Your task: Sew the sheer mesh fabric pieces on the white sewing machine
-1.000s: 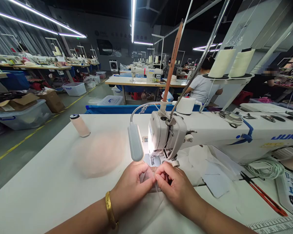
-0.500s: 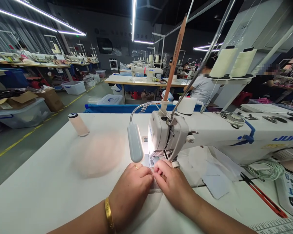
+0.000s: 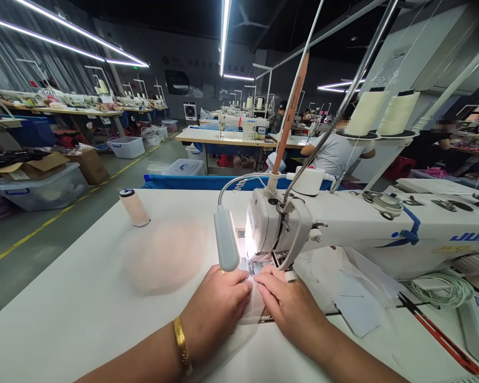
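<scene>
Just in front of the needle area of a white sewing machine (image 3: 263, 223), both hands are on a thin, sheer pale fabric (image 3: 256, 304). My left hand (image 3: 219, 306), with a gold bracelet at the wrist, is closed on the fabric's left side, thumb against the bent fingers. On the other side my right hand (image 3: 289, 300) has its fingers together, pressing the fabric beside the presser foot (image 3: 251, 267). A narrow strip of fabric shows between the thumbs; part of it lies hidden under the hands. A grey lamp (image 3: 226, 239) hangs over my left fingers.
Left on the white table lie a sheer pinkish fabric piece (image 3: 165, 258) and a peach thread spool (image 3: 134, 208). To the right are white pieces (image 3: 359, 306), red-handled tweezers (image 3: 439, 335) and a coiled pale green cord (image 3: 439, 284). Other people sit at machines beyond.
My hands have moved slightly apart at the fingertips, and more of the sheer fabric shows between them. My right fingers lie straighter than before. The whole view has shifted a little.
</scene>
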The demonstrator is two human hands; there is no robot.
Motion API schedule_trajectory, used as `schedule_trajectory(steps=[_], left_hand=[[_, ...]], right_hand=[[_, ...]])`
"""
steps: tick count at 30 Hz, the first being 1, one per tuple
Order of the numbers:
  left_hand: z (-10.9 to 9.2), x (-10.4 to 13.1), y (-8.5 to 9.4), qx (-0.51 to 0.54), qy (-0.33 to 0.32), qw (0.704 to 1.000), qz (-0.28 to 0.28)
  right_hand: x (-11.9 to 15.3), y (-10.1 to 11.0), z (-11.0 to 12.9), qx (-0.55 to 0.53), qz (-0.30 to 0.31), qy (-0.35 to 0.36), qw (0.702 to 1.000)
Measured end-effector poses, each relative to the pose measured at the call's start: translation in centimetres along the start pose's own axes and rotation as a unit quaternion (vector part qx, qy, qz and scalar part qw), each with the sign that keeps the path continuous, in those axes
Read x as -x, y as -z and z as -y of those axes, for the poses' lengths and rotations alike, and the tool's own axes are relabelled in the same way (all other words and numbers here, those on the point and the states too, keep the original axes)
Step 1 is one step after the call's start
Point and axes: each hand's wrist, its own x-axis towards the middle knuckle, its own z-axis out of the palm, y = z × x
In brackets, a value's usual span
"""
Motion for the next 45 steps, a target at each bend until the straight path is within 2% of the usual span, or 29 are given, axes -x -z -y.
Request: schedule_trajectory(steps=[3, 13, 17, 21, 23, 26, 29, 32, 36, 40, 43, 45], left_hand=[[0.2, -0.1, 0.0, -0.011, -0.004, 1.000, 0.015], [0.6, -0.4, -0.3, -0.007, -0.006, 1.000, 0.012], [-0.1, -0.4, 1.2, -0.011, 0.020, 0.998, 0.063], [-1.6, 0.3, 2.8, -0.001, 0.048, 0.992, 0.116], [-1.9, 0.8, 2.7, 0.002, 0.038, 0.994, 0.104], [-1.5, 1.2, 1.4, -0.013, 0.027, 0.998, 0.062], [-0.7, 0.7, 0.4, 0.001, 0.056, 0.998, 0.039], [-0.5, 0.0, 0.1, 0.042, 0.079, 0.995, 0.046], [-0.3, -0.4, 0.1, 0.048, 0.056, 0.995, 0.068], [0.6, -1.0, 0.6, 0.060, 0.066, 0.994, 0.070], [1.0, -1.7, 1.4, 0.083, 0.078, 0.990, 0.077], [1.0, -1.9, 1.7, 0.072, 0.057, 0.993, 0.075]], right_hand=[[0.0, -0.2, -0.2, 0.005, -0.009, -0.004, 1.000], [-0.2, -0.2, -0.2, 0.023, -0.019, -0.013, 0.999], [0.1, 0.1, -0.2, 0.035, 0.008, -0.001, 0.999], [0.5, 1.1, 0.1, 0.020, 0.020, 0.067, 0.997], [0.4, 1.6, 0.4, 0.010, 0.034, 0.100, 0.994], [0.3, 1.8, 0.7, 0.007, 0.057, 0.113, 0.992], [0.2, 1.4, 0.5, -0.013, 0.051, 0.103, 0.993], [0.4, 1.2, 0.3, -0.055, 0.046, 0.090, 0.993], [0.4, 1.4, 0.3, -0.129, 0.043, 0.030, 0.990], [0.1, 1.8, 0.8, -0.177, 0.016, -0.044, 0.983], [-0.3, 1.8, 1.1, -0.189, 0.014, -0.070, 0.979], [-0.3, 1.9, 1.1, -0.180, 0.020, -0.072, 0.981]])
